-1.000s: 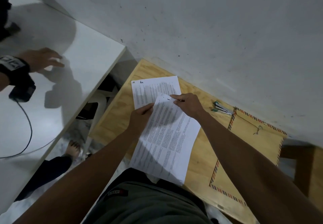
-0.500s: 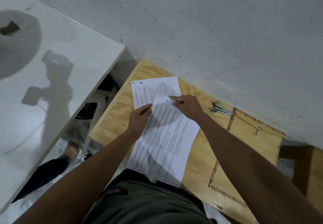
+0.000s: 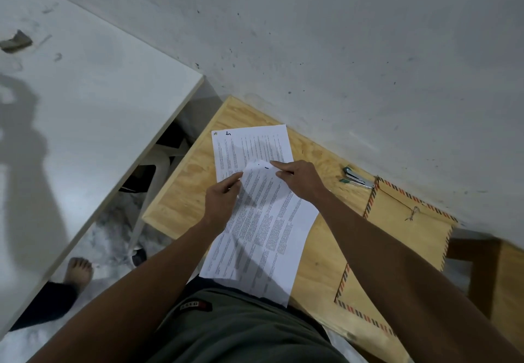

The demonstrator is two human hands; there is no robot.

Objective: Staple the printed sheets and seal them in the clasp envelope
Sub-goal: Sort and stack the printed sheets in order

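Plywood formed the top of the low table (image 3: 181, 192), and at its far left corner one printed sheet (image 3: 249, 147) was laid flat. Just nearer, the left hand (image 3: 221, 201) was closed in a pinch on the top left edge of the held sheets (image 3: 263, 235), whose lower end was hung past the table's near edge over the lap. The upper corner of that bundle was gripped between thumb and forefinger of the right hand (image 3: 300, 181), and the topmost page was curled upward there. Further right, near the far edge by the wall, the stapler (image 3: 354, 178) was left untouched, and beyond it the clasp envelope (image 3: 402, 221) was spread flat along the right edge, partly covered by the right forearm.

The step in hand was judged to be the gathering and squaring of the pages, with no stapling yet done. For the next move, the flat sheet would have to be joined to the bundle, the corners aligned, and the stapler fetched with the right hand.

Compared with half a second before, the bundle's top corner had been bent up more sharply and the grips had been kept almost unchanged; the other person's hand seen on the white table (image 3: 85, 107) a second before was gone.
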